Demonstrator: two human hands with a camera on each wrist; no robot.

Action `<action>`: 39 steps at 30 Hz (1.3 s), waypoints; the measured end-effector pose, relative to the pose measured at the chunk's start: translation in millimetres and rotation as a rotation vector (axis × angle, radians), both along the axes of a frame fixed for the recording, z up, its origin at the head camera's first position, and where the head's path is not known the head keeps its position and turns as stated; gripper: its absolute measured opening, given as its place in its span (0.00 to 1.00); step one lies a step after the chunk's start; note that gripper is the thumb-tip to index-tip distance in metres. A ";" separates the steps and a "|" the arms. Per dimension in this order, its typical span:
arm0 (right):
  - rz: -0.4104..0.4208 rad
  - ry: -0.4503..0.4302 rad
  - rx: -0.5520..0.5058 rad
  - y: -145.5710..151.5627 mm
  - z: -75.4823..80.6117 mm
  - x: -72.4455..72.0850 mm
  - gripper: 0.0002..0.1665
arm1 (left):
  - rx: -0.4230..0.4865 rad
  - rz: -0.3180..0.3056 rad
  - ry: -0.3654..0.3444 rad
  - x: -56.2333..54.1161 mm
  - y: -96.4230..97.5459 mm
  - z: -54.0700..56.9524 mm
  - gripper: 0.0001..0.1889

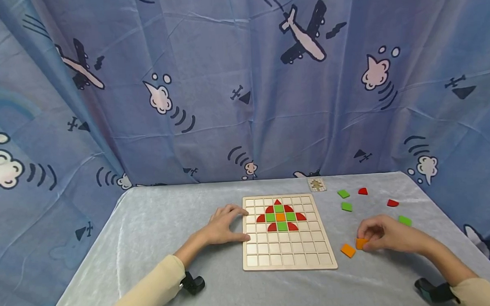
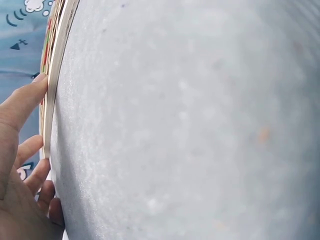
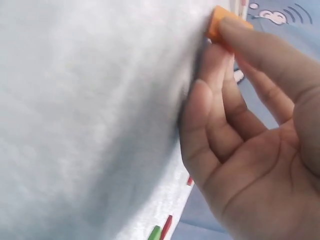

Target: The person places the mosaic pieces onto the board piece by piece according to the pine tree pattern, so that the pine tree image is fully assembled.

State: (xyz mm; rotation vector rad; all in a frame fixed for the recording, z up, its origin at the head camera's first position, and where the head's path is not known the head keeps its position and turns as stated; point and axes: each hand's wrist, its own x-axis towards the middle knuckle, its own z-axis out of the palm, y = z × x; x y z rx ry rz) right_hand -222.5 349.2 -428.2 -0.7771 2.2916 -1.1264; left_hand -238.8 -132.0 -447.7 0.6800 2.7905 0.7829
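Observation:
A wooden grid board (image 1: 289,259) lies on the table, with red, green and orange tiles forming a stepped, tree-like pattern (image 1: 280,217) in its upper half. My left hand (image 1: 223,226) touches the board's left edge, thumb and fingers spread; in the left wrist view the fingertips rest along the board's side (image 2: 52,95). To the right of the board, my right hand (image 1: 383,233) pinches an orange square tile (image 1: 361,243) between thumb and fingers. The right wrist view shows the thumb over this orange tile (image 3: 216,25). Another orange tile (image 1: 348,250) lies just left of it.
Green tiles (image 1: 343,193) and red quarter-round tiles (image 1: 392,202) lie scattered at the right of the table. A small square pattern card (image 1: 317,184) sits at the back edge. Behind the table hangs a blue curtain (image 1: 210,82) printed with airplanes.

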 end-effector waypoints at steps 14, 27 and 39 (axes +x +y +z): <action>-0.128 0.051 0.053 -17.7 14.1 -0.7 0.13 | 0.003 -0.001 -0.005 -0.8 -0.8 -1.4 0.36; -0.146 0.051 -0.010 -35.8 8.0 -6.6 0.15 | -0.001 0.005 -0.005 -0.2 1.0 1.2 0.36; -0.137 0.078 -0.120 -69.1 3.7 -6.6 0.12 | -0.004 0.006 -0.007 0.1 0.9 1.2 0.36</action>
